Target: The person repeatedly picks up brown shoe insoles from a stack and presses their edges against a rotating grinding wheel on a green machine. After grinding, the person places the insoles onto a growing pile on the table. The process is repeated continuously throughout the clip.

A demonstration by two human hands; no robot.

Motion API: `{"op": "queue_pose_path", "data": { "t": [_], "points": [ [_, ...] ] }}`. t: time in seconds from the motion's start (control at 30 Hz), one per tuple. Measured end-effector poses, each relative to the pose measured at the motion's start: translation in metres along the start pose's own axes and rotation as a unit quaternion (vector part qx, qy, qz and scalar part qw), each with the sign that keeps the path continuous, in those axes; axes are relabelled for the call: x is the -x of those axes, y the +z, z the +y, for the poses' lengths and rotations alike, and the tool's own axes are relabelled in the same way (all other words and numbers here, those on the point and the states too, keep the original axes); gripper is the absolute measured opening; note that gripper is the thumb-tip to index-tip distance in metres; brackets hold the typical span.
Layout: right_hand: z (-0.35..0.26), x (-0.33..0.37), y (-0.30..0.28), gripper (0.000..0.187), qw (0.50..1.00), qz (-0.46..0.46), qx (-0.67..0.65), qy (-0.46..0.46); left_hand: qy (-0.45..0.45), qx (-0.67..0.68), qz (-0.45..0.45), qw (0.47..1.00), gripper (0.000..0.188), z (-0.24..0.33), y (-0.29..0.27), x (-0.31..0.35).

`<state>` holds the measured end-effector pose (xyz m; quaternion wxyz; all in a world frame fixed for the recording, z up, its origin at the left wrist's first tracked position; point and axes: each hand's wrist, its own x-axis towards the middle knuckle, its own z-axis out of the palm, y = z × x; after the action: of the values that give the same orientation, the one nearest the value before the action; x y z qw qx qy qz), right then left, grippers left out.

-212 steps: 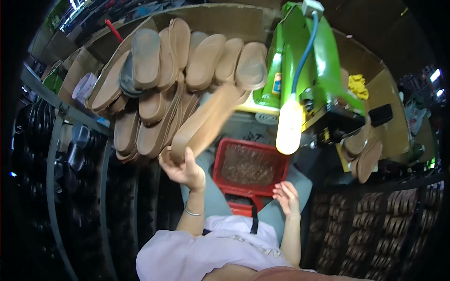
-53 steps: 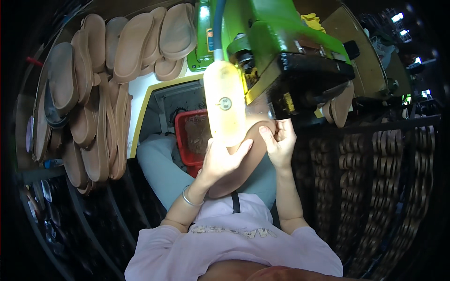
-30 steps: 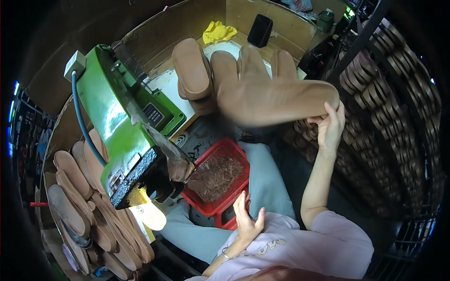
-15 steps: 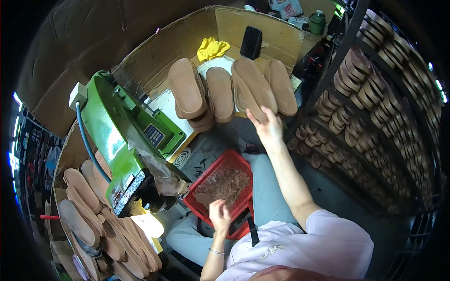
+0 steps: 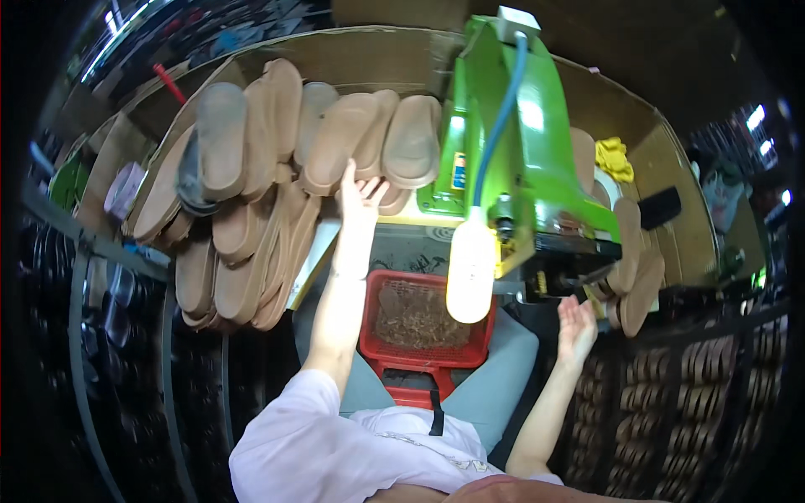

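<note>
A brown shoe sole point(image 5: 340, 142) lies on the front of a row of soles at the centre left. My left hand point(image 5: 360, 199) reaches to its near end, fingers spread and touching or almost touching the edge. Beside it lies another, greyish-brown sole point(image 5: 412, 142). On the other side of the green machine point(image 5: 537, 126), my right hand point(image 5: 576, 329) hangs open with nothing in it, just below the dark machine head point(image 5: 579, 256). Close to that hand, more brown soles point(image 5: 642, 293) lean at the right.
A bright lamp point(image 5: 472, 268) glows at the machine's front. Between my knees stands a red basket point(image 5: 428, 356) holding brown scraps. Stacked soles point(image 5: 243, 285) fill the left side. A cardboard wall point(image 5: 369, 63) surrounds the bench; a yellow cloth point(image 5: 615, 159) lies at the right. Racks point(image 5: 646, 402) of soles stand lower right.
The view has swung to the left. My right hand has left the soles at the right and is now empty near the machine head. My left hand has moved from above the basket to the left soles.
</note>
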<state>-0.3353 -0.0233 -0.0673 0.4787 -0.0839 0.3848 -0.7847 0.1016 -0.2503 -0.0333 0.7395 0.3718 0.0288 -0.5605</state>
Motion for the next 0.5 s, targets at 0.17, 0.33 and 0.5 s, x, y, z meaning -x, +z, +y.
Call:
{"op": "queue_pose_path", "data": {
  "t": [0.17, 0.33, 0.5],
  "points": [
    [0.047, 0.038, 0.01, 0.038, 0.991, 0.005, 0.092, 0.1, -0.043, 0.075, 0.076, 0.993, 0.099, 0.012, 0.013, -0.004],
    [0.078, 0.066, 0.018, 0.031, 0.977, -0.024, 0.111, 0.18, 0.001, 0.096, 0.089, 0.991, 0.075, 0.024, -0.009, 0.013],
    [0.102, 0.083, 0.017, 0.024, 0.961, -0.081, 0.143, 0.223, 0.254, 0.024, 0.001, 0.967, 0.042, 0.015, -0.029, 0.118]
  ]
}}
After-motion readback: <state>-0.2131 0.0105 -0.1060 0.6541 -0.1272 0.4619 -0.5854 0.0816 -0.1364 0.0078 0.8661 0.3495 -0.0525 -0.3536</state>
